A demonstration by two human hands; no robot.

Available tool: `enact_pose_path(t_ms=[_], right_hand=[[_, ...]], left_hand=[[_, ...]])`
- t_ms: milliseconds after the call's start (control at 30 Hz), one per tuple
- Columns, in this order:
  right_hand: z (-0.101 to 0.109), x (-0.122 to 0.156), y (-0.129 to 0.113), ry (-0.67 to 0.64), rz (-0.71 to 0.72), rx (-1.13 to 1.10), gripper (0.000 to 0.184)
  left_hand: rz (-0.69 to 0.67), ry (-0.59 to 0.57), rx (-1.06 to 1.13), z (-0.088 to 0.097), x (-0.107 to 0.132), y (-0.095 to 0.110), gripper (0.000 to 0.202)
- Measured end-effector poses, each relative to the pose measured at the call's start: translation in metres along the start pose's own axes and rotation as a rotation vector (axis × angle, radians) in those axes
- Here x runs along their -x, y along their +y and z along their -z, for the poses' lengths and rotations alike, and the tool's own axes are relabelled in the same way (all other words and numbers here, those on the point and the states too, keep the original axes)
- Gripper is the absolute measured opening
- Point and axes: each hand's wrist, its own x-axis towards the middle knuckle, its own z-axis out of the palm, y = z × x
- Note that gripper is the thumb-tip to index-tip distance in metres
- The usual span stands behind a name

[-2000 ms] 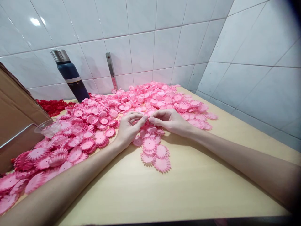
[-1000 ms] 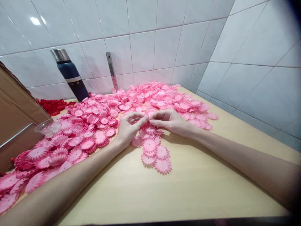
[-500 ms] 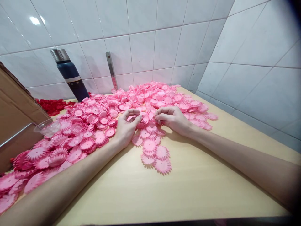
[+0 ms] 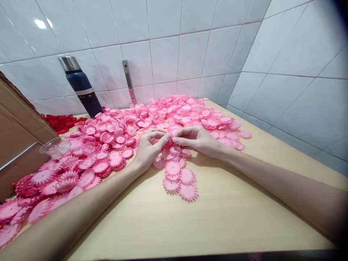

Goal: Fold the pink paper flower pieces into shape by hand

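Observation:
Pink fringed flower-petal discs (image 4: 101, 166), many with a small centre hole, lie heaped across the table. Over the middle of the heap, my left hand (image 4: 149, 148) is closed in a pinch, thumb against the fingertips. My right hand (image 4: 199, 140) pinches too, its tips almost meeting the left ones. What sits between the fingertips is too small and too blended with the pink behind to make out. Just below the hands, several loose discs (image 4: 187, 176) trail toward me on the wooden table (image 4: 217, 217).
A dark blue bottle (image 4: 83, 87) with a steel cap stands at the back left, near red pieces (image 4: 59, 123). At left are a cardboard box (image 4: 21, 116) and a clear plastic cup (image 4: 56, 148). A metal bracket (image 4: 128, 80) is fixed to the tiled wall (image 4: 165, 54).
My right hand has moved left and my left hand slightly right, so their fingertips are now close together. The heap and the trailing discs look the same.

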Motion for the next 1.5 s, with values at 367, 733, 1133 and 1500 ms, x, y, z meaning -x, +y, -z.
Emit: enact_pose_path(t_ms=[367,733,1133,1500], right_hand=[[-0.003,0.001,-0.002,-0.037,-0.008,-0.018,0.021],[0.0,-0.003,0.003,0.17,0.046,0.185,0.018],[-0.005,-0.003,0.002,0.183,0.076,0.225,0.016],[0.0,-0.005,0.007,0.314,0.099,0.31,0.016]], left_hand=[[0.035,-0.008,0.039,0.0,0.0,0.001,0.018],[0.085,0.045,0.079,0.0,-0.001,-0.003,0.023],[0.035,0.013,0.037,0.001,-0.001,-0.009,0.021],[0.088,0.118,0.106,-0.001,-0.003,-0.011,0.017]])
